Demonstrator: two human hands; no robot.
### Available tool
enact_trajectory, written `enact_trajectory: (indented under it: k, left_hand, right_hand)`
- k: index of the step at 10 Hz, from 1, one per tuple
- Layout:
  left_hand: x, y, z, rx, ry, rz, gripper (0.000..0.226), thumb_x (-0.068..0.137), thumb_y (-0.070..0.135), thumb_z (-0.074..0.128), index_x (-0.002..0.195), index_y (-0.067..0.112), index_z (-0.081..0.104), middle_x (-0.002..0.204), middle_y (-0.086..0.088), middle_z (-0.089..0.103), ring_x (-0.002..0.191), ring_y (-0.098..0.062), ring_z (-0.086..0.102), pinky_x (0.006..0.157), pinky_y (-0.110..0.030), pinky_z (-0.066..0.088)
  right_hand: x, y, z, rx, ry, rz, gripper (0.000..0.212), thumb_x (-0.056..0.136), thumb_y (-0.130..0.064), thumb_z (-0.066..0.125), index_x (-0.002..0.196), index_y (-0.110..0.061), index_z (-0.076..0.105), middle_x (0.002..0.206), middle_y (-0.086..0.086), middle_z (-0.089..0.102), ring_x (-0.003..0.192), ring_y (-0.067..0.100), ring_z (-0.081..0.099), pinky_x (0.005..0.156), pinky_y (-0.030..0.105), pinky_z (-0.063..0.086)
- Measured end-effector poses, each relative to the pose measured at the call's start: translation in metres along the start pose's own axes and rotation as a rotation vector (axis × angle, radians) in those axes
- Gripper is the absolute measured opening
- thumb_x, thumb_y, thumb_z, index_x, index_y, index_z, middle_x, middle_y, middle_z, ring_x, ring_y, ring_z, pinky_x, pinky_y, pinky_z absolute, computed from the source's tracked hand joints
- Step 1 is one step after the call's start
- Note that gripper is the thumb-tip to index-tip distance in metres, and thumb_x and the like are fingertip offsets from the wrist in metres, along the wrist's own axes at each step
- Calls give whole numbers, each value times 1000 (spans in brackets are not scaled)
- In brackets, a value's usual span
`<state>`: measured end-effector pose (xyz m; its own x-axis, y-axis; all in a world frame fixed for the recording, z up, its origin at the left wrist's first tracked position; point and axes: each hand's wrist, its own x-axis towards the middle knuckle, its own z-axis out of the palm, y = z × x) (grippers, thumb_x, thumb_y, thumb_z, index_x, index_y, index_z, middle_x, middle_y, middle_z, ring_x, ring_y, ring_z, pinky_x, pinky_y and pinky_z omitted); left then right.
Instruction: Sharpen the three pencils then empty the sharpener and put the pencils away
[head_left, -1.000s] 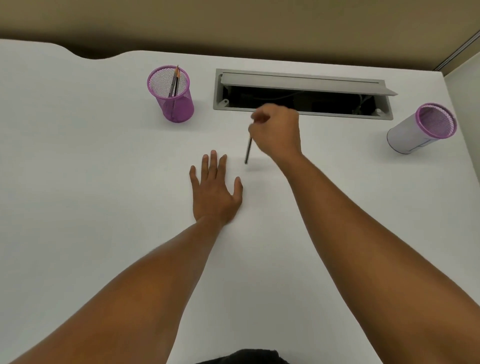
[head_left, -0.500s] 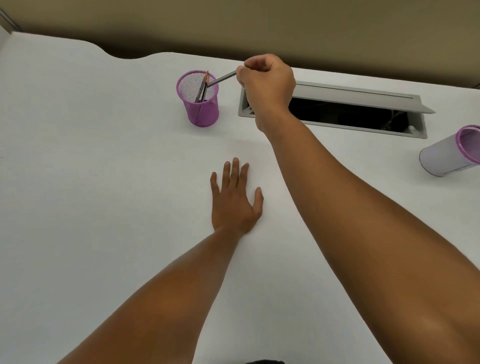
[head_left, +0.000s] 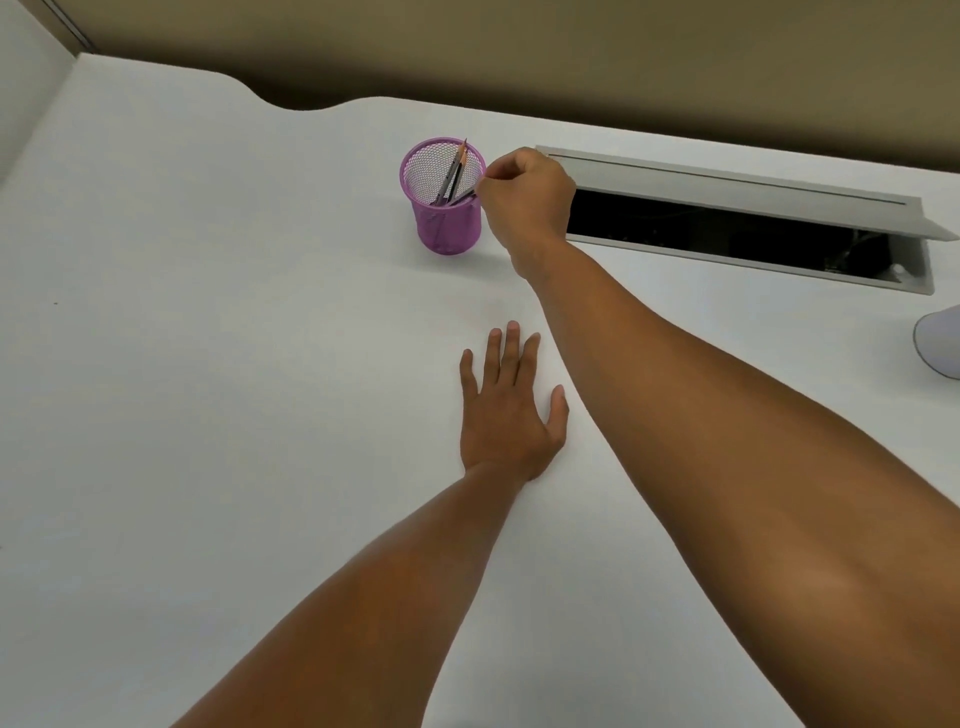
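1. I see the purple mesh cup (head_left: 444, 208) upright on the far middle of the white desk (head_left: 208, 415).
2. Two pencils (head_left: 453, 174) lean inside it, sharpened tips up (dark, slim shafts).
3. My right hand (head_left: 524, 202) pinches a third pencil (head_left: 466, 196), slanted over the cup's right rim.
4. My left hand (head_left: 506, 415) lies flat on the desk nearer me, fingers spread.

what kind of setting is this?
Most likely an office workstation. A white desk has a built-in cable hatch with its lid open, a purple mesh pencil cup stands on it, and partition-like panels close off the back and left side.
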<state>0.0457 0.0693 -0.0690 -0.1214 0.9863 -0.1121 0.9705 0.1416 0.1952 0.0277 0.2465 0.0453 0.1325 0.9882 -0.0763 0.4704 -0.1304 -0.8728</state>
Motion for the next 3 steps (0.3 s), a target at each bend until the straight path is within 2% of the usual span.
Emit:
enact_trajectory:
  k: [3]
  left_hand:
    - [2, -1, 2, 27, -18, 16, 74, 94, 57, 22, 156, 20, 7, 163, -4, -1, 149, -23, -9, 118, -53, -3]
  right_hand:
    - [1, 0, 7, -14, 9, 5, 8, 86, -13, 67, 90, -12, 73, 88, 0, 69, 79, 12, 63, 67, 22, 57]
